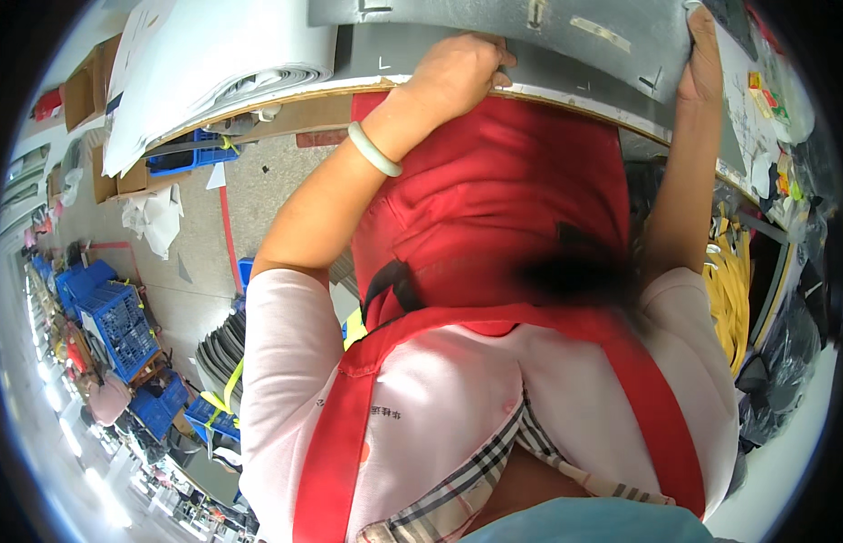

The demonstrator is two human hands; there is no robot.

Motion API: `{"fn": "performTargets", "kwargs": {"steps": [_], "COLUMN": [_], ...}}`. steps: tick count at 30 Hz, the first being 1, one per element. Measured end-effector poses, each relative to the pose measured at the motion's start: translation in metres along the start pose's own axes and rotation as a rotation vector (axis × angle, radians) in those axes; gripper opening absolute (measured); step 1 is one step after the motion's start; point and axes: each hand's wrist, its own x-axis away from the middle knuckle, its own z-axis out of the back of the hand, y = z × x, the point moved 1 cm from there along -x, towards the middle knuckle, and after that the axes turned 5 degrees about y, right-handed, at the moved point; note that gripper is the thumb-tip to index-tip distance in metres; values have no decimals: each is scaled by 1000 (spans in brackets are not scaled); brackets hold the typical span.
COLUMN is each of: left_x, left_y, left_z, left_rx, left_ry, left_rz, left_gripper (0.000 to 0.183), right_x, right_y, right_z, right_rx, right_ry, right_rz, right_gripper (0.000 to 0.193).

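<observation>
A flexible grey template sheet (494, 20) with corner-shaped slots and tape strips bows upward over the far table. My right hand (700, 63) grips its right edge, with the thumb along the border. Beneath it lies a dark grey sheet (376, 52) with a white corner mark. My left hand (458, 74), a pale bangle (374, 149) on its wrist, rests at the table's near edge below the template. Its fingers are curled closed over the dark sheet; whatever they may hold is hidden.
A thick white roll of sheet material (231, 54) lies on the table at left. Blue crates (118, 330) and cardboard boxes (88, 86) stand on the floor to the left. Yellow straps (729, 299) hang at right, near plastic bags (779, 380). My red apron (494, 199) touches the table edge.
</observation>
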Motion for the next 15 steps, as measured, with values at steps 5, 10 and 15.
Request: {"fn": "performTargets", "kwargs": {"steps": [5, 10, 15], "left_x": [-6, -5, -4], "left_y": [-8, -11, -6], "left_z": [7, 5, 6], "left_rx": [88, 85, 44], "left_ry": [-21, 21, 19], "left_rz": [-80, -94, -105], "left_gripper": [25, 25, 28], "right_x": [6, 18, 11], "right_y": [20, 25, 54], "right_z": [18, -1, 34], "right_rx": [22, 42, 29], "right_ry": [59, 222, 119], "right_rz": [-101, -230, -230], "right_gripper": [35, 37, 39]}}
